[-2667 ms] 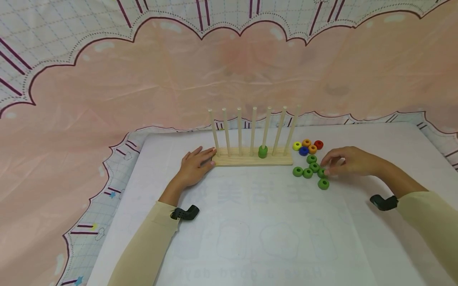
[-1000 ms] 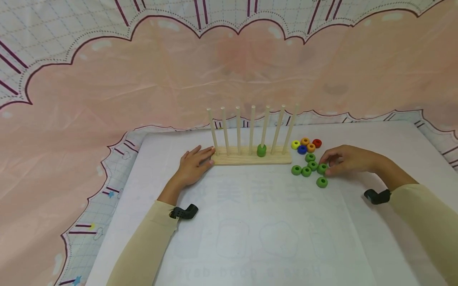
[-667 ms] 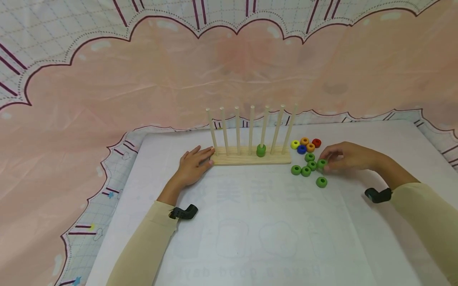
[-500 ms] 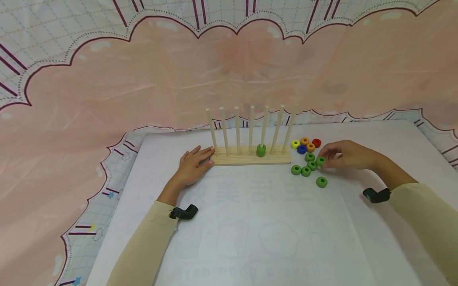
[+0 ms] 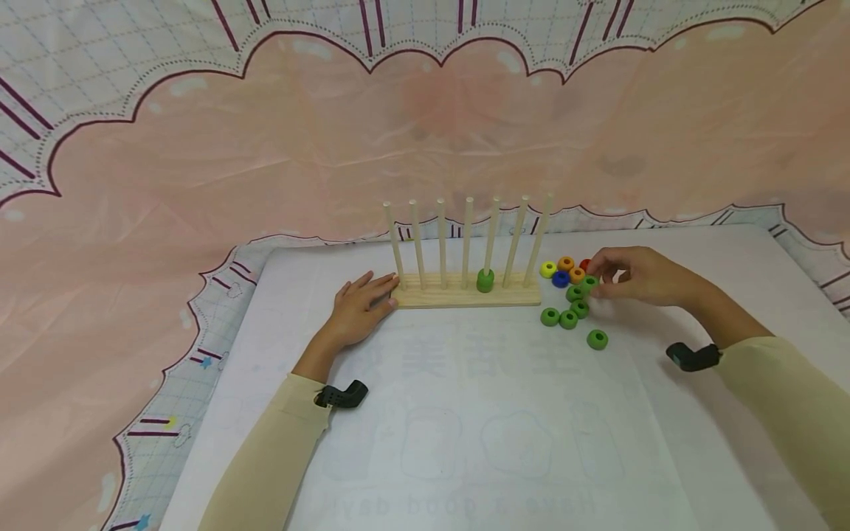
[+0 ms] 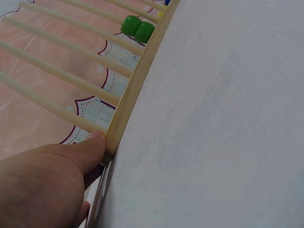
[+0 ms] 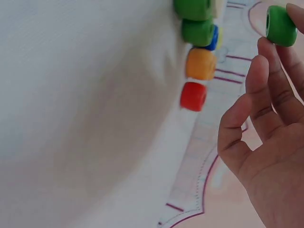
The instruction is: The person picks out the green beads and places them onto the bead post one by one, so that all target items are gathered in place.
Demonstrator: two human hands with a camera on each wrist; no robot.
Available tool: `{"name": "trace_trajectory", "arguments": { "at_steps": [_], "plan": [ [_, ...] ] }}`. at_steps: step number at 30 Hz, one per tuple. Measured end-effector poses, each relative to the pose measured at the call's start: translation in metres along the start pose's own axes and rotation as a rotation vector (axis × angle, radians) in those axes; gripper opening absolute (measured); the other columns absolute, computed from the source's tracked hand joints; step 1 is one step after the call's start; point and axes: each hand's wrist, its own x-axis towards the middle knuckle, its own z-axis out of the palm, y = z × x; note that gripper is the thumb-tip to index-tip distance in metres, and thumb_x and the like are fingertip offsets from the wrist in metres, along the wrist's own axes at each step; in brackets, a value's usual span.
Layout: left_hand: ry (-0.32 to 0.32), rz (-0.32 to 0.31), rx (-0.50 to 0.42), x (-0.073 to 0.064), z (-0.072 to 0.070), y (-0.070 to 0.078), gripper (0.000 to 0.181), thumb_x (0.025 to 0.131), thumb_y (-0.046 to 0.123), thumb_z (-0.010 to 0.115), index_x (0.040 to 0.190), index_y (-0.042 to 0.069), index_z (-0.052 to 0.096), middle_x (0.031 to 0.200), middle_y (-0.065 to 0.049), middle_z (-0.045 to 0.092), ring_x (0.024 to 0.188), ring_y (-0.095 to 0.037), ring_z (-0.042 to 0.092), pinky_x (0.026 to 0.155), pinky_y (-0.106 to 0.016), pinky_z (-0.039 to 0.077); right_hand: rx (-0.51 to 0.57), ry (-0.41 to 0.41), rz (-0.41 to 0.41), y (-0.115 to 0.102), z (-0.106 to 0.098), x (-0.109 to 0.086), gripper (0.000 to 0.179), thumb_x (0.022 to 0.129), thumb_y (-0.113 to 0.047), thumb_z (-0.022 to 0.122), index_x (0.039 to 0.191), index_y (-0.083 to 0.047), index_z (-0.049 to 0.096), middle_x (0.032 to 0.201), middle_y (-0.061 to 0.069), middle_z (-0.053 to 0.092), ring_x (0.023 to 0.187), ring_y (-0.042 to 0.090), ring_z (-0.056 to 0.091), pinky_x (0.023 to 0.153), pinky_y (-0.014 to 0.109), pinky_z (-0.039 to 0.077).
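A wooden stand (image 5: 465,296) with a row of upright pegs stands mid-table in the head view. Two green beads (image 6: 137,29) are stacked on the peg third from the right. My left hand (image 5: 360,308) rests at the stand's left end, fingers mostly straight; in the left wrist view the thumb touches the base by the end peg. My right hand (image 5: 640,276) pinches a green bead (image 7: 281,26) between thumb and fingertips, raised above the table. Below and left of that hand lie several loose green beads (image 5: 568,319).
Behind the green beads sit a yellow bead (image 5: 548,269), a blue bead (image 5: 561,279), two orange beads (image 5: 566,263) and a partly hidden red bead (image 7: 193,96). A white sheet (image 5: 465,413) covers the table. A patterned pink cloth (image 5: 332,147) hangs behind it.
My right hand has lifted a green bead from the group's right side and carried it back and slightly left, partly covering the red bead. The left hand stays at the stand's end.
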Motion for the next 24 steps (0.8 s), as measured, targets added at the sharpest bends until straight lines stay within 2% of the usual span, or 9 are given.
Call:
{"name": "trace_trajectory", "arguments": {
  "at_steps": [11, 17, 20, 24],
  "plan": [
    [0.002, 0.004, 0.007, 0.001, 0.000, -0.001, 0.052, 0.107, 0.037, 0.053, 0.156, 0.021, 0.044, 0.164, -0.002, 0.040, 0.159, -0.034, 0.016, 0.124, -0.066, 0.000, -0.075, 0.093, -0.028, -0.032, -0.015, 0.004, 0.027, 0.090, -0.024, 0.080, 0.113, -0.017, 0.069, 0.106, 0.000, 0.068, 0.099, 0.017, 0.058, 0.086, 0.024, 0.050],
    [0.003, 0.005, 0.003, 0.001, 0.000, -0.001, 0.052, 0.107, 0.037, 0.052, 0.156, 0.021, 0.045, 0.164, -0.003, 0.040, 0.158, -0.035, 0.017, 0.123, -0.066, 0.001, -0.072, 0.147, -0.094, -0.042, -0.022, 0.008, 0.027, 0.088, -0.023, 0.082, 0.112, -0.017, 0.069, 0.110, -0.001, 0.066, 0.103, 0.014, 0.057, 0.086, 0.024, 0.051],
    [-0.002, -0.002, 0.002, 0.001, 0.001, -0.002, 0.052, 0.107, 0.038, 0.052, 0.156, 0.021, 0.044, 0.164, -0.002, 0.039, 0.159, -0.034, 0.017, 0.123, -0.066, 0.000, -0.082, 0.171, -0.113, -0.049, -0.026, 0.010, 0.028, 0.088, -0.024, 0.082, 0.112, -0.016, 0.069, 0.113, -0.001, 0.067, 0.107, 0.015, 0.059, 0.089, 0.028, 0.051],
    [-0.004, -0.005, 0.001, 0.001, 0.001, -0.003, 0.052, 0.107, 0.038, 0.052, 0.156, 0.022, 0.044, 0.164, -0.002, 0.039, 0.159, -0.034, 0.016, 0.124, -0.065, 0.000, -0.112, 0.206, -0.136, -0.061, -0.032, 0.012, 0.026, 0.087, -0.025, 0.081, 0.107, -0.014, 0.069, 0.124, 0.003, 0.065, 0.117, 0.022, 0.058, 0.092, 0.040, 0.051]
  ]
}}
